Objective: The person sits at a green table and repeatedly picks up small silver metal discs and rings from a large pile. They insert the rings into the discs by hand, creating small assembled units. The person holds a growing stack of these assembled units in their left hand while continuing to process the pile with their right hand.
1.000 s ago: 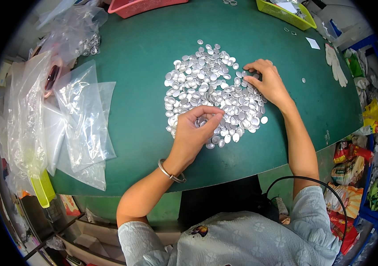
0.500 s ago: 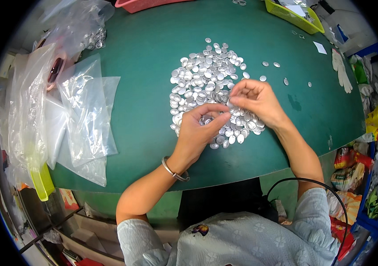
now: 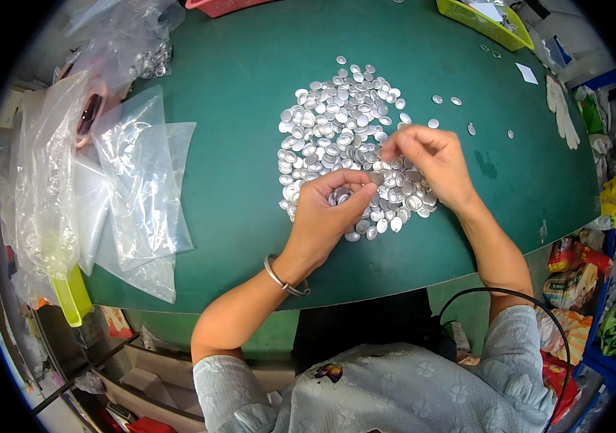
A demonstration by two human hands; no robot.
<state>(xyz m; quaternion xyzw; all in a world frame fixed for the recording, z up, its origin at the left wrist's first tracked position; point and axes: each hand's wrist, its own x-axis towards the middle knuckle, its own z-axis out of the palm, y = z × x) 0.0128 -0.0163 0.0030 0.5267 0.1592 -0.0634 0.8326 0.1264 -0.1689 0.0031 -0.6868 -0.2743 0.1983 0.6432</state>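
A heap of small silver oval metal discs [image 3: 329, 115] lies on the green table [image 3: 243, 94]. Over the heap's near part, my left hand [image 3: 329, 209] pinches one oval disc [image 3: 376, 177] between thumb and index finger, and several more discs show inside its curl. My right hand [image 3: 430, 162] hovers just to the right, above the heap, with its fingers bent and drawn together. Its fingertips are slightly blurred, and what they hold, if anything, is too small to make out.
Clear plastic bags [image 3: 145, 180] cover the table's left side. A red tray [image 3: 228, 6] and a yellow-green basket [image 3: 488, 25] stand at the far edge. A white glove [image 3: 560, 112] lies at the right, with a few stray discs [image 3: 472, 129] nearer the heap. A black cable [image 3: 531, 297] loops by my right arm.
My right hand has drawn away from the left fingertips, a little to the right. My left hand stays nearly in place, the disc now plainly visible at its fingertips.
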